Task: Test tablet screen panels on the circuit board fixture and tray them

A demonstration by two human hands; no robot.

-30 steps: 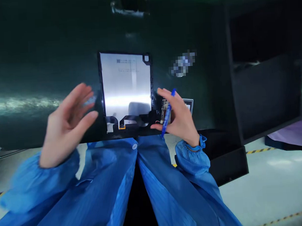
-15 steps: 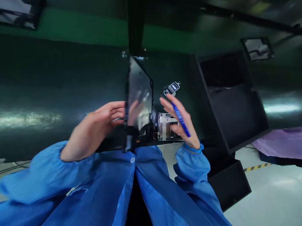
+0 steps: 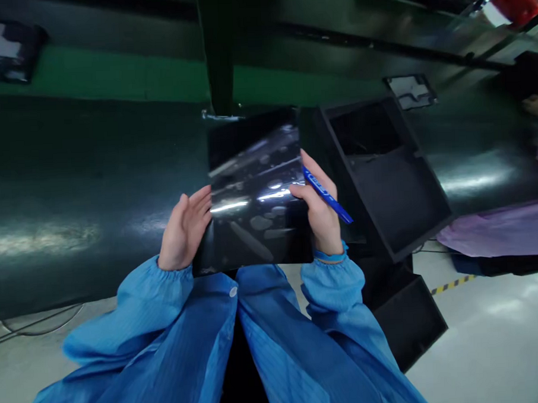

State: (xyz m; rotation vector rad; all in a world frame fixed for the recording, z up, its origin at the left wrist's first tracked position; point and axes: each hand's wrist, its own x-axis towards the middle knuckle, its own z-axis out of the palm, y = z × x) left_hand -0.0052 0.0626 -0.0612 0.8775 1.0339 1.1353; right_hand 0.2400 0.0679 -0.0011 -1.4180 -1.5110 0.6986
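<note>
A glossy black tablet screen (image 3: 261, 219) lies face up in front of me, with bright reflections and bubble-like marks across its surface. My right hand (image 3: 320, 202) grips its right edge, thumb on top and fingers behind. Tucked in that same hand is a blue marker pen (image 3: 326, 194), slanting down to the right. At the opposite edge, my left hand (image 3: 185, 229) is open, palm turned inward and fingertips at the screen's side; whether they press on it I cannot tell. Whatever lies beneath the screen is hidden.
A black tray (image 3: 397, 190) stands on the dark bench (image 3: 85, 174) to the right, with a lower black box (image 3: 410, 317) below it. Framed panels (image 3: 411, 91) lie farther back. Purple cloth (image 3: 497, 230) and another person's hand (image 3: 536, 105) appear at far right.
The screen was on edge between my hands and now faces up. My right hand has closed on its right edge. The circuit board and small metal device seen before are now covered.
</note>
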